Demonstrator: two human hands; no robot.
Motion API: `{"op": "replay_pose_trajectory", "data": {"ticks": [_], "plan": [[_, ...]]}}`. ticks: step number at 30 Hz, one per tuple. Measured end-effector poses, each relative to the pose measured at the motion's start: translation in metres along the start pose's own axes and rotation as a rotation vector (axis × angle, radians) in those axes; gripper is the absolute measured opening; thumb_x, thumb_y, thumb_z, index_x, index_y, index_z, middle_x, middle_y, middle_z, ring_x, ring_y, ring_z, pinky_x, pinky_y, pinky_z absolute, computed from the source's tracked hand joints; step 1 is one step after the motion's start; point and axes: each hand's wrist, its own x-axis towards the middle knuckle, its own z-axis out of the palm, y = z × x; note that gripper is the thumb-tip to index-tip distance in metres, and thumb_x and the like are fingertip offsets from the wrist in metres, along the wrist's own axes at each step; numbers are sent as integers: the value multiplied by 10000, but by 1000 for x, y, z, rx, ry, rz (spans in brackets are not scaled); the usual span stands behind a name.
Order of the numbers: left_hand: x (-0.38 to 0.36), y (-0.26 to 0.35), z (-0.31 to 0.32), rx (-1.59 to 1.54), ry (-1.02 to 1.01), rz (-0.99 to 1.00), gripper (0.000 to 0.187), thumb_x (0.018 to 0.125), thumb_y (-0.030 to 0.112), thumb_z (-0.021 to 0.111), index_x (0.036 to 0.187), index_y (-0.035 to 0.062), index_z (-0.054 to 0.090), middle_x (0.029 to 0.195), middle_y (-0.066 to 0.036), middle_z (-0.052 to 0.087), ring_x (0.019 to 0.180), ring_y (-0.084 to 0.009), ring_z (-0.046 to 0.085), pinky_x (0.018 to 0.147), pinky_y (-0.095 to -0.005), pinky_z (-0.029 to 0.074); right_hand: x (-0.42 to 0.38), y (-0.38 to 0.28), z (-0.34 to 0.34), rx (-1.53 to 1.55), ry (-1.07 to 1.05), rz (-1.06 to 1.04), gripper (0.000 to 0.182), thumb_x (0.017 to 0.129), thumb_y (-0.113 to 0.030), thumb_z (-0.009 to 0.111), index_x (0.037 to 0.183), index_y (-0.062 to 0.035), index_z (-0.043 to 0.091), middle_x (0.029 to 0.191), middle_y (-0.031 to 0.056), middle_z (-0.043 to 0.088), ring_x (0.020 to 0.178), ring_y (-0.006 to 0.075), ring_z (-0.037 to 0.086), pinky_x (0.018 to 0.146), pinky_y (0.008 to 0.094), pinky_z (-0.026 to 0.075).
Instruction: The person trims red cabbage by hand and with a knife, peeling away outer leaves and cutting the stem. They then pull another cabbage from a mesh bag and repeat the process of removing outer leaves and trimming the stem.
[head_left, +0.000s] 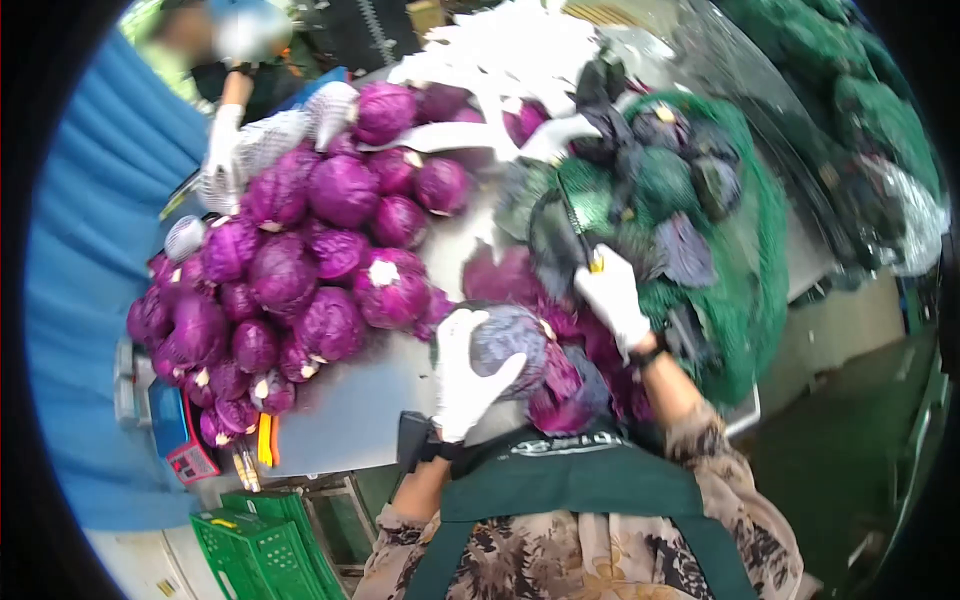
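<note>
My left hand [472,375], in a white glove, grips a red cabbage [512,345] with dull bluish outer leaves, close to my apron. In my gloved right hand [615,300] is a knife [575,225]; a bit of yellow shows at the grip, and its dark blade points away from me. Loose purple leaves [565,395] lie beside and below the held cabbage. To the left is a big pile of peeled, bright purple cabbages [285,270]. Untrimmed cabbages [665,180] with dark leaves sit in an open green mesh sack [765,250] to the right.
A co-worker's gloved hand [222,165] reaches to the pile's far left, near white foam nets [270,140]. More white netting [500,50] is heaped at the back of the metal table [345,420]. Green crates [260,550] stand below left; a blue curtain [90,300] hangs left.
</note>
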Motion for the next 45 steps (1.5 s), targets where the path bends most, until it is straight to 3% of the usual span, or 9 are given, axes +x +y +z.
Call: {"op": "replay_pose_trajectory", "data": {"ticks": [2, 6, 7, 10, 14, 16, 22, 30, 45], "plan": [[-11, -3, -4, -46, 0, -33, 686, 679, 162, 836, 1255, 38, 484, 1227, -147, 500, 1166, -291, 499, 1022, -411, 402, 15, 48, -10, 35, -94, 38, 270, 794, -254, 666, 891, -22, 569, 771, 163, 596, 689, 284, 566, 662, 386, 466], [-11, 1, -10, -16, -72, -120, 821, 649, 178, 847, 1338, 38, 424, 1261, -146, 457, 1177, -290, 489, 1033, -414, 395, 3, 6, -54, -134, 56, -8, 503, 827, -449, 712, 1026, -33, 512, 825, 163, 583, 697, 281, 569, 674, 381, 471], [-9, 5, -13, -13, -80, -119, 821, 649, 178, 847, 1338, 38, 424, 1261, -146, 457, 1177, -290, 489, 1033, -414, 395, -6, -23, -71, -106, -8, 119, 408, 883, -379, 664, 1032, -34, 507, 795, 149, 573, 685, 262, 568, 664, 371, 469], [-5, 12, -19, 55, -203, -181, 861, 652, 185, 844, 1377, 43, 401, 1266, -146, 449, 1181, -292, 487, 1040, -417, 390, -55, -47, -84, 113, -229, -27, 221, 966, -249, 544, 1067, -53, 522, 792, 148, 593, 663, 264, 597, 630, 381, 477], [-12, -4, -10, -2, -188, -146, 908, 647, 220, 857, 1401, 33, 385, 1301, -159, 445, 1198, -301, 487, 1041, -415, 398, -108, -45, -56, 52, -424, -141, 193, 977, -237, 513, 1068, -69, 539, 832, 184, 611, 734, 379, 635, 639, 439, 499], [-14, -9, -6, -119, -155, -157, 927, 629, 253, 875, 1393, 30, 398, 1309, -173, 448, 1198, -319, 492, 1034, -418, 411, -117, -41, -49, 22, -530, -6, 203, 969, -245, 523, 1051, -60, 532, 824, 187, 619, 706, 388, 629, 632, 444, 501], [-12, -2, -6, -181, -171, -273, 935, 639, 214, 861, 1408, 9, 371, 1349, -181, 451, 1234, -310, 472, 1061, -411, 381, -124, -48, -51, 9, -554, 63, 236, 953, -256, 549, 1056, -46, 522, 813, 192, 626, 687, 385, 630, 609, 439, 499], [-11, -3, -5, -188, -172, -284, 948, 627, 259, 869, 1398, 1, 380, 1339, -189, 465, 1222, -315, 481, 1055, -411, 382, -119, -42, -46, -82, -581, -98, 226, 942, -227, 577, 969, -27, 476, 632, 149, 549, 527, 340, 574, 475, 416, 450], [-2, 3, 0, -69, -178, -242, 892, 670, 212, 821, 1420, 29, 374, 1336, -161, 470, 1223, -285, 484, 1064, -399, 367, -104, -30, -33, -242, -453, -343, 194, 916, -159, 601, 939, 16, 521, 564, 135, 502, 468, 283, 532, 438, 390, 423]]}}
